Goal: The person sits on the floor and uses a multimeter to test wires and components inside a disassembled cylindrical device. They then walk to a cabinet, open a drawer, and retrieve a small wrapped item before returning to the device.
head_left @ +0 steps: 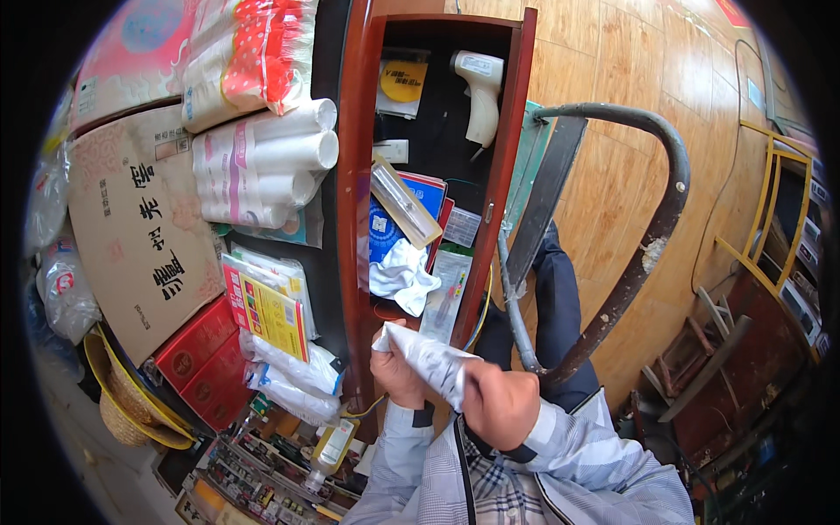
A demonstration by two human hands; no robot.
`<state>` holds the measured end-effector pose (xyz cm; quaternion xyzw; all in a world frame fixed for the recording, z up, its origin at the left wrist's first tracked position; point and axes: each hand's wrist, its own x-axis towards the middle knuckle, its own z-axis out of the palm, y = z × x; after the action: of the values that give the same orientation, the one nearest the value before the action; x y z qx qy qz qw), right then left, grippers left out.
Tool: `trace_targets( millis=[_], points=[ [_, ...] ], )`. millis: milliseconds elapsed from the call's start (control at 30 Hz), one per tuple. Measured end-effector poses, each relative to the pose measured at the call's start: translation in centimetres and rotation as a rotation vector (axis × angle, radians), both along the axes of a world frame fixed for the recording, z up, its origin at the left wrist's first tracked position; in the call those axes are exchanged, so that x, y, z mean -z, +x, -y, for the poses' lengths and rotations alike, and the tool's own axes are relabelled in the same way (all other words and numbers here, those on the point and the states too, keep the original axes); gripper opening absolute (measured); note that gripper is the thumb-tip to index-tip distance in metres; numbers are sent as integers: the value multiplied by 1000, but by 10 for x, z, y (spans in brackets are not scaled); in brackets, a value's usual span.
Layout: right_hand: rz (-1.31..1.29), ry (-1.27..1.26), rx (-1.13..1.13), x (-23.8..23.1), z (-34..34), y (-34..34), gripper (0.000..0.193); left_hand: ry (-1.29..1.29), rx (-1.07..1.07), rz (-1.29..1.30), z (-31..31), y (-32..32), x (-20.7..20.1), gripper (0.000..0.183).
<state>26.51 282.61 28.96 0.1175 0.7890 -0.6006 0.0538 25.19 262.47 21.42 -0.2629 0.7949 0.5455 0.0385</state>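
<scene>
A white packet with dark print (429, 360) is stretched between my hands, in front of an open reddish-brown drawer (516, 105). My left hand (399, 378) is closed on its left end, and my right hand (502, 406) grips its right end. Just beyond the packet, a crumpled white cloth (404, 276) lies in the drawer. Beside the cloth are a blue booklet (388, 229), a long clear-lidded case (406, 203) and a clear plastic sleeve (447, 293). A white gun-shaped thermometer (481, 96) rests at the drawer's far end, near a packet with a yellow disc (402, 83).
On the left surface are stacked white paper cups (262, 166), a cardboard box (140, 227), red boxes (206, 367) and a yellow package (267, 315). A worn metal-framed chair (674, 166) stands close on the right. A bottle (332, 446) stands near my left forearm.
</scene>
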Motion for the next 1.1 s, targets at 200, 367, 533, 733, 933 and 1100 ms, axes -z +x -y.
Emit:
trace_targets(
  millis=[200, 367, 533, 733, 933, 1100],
  points=[
    [500, -434, 91, 3, -24, -12, 20, -55, 74, -16, 30, -5, 0, 31],
    [570, -747, 190, 6, -32, -19, 30, 391, -147, 8, 28, -14, -7, 36],
    [535, -811, 235, 12, -27, -8, 24, 583, -251, 101, 32, -11, -6, 36],
    [-143, -337, -49, 23, -24, 8, 35, 900, -300, 228, 44, 5, 11, 35],
    [-351, -21, -236, 21, -31, 10, 43, 1093, -389, 299, 51, 22, 18, 42],
    [-406, 31, -274, 18, -34, 7, 37, 1178, -265, 321, 63, 29, 23, 42]
  ],
)
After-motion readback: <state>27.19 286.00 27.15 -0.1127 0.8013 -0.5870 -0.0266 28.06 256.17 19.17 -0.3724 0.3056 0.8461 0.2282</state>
